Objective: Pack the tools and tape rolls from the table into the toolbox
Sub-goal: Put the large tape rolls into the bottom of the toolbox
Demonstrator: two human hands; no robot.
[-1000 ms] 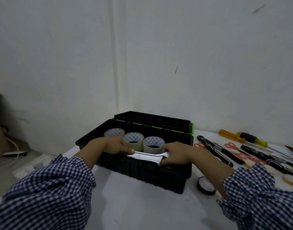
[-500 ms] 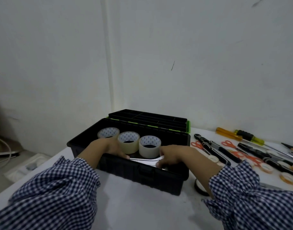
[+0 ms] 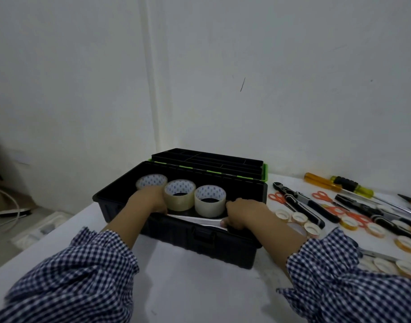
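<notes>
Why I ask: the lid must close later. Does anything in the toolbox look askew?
Only the silver wrench: it sits slanted along the toolbox front wall, near rim height, right hand gripping one end, left hand at the other. The three tape rolls stand neatly in a row.

Plain white wall [image 3: 293, 66] with a vertical ridge; white worktop [image 3: 188, 280] against it; dim floor [image 3: 37, 220], left, bearing a cable [image 3: 11, 203].
</notes>
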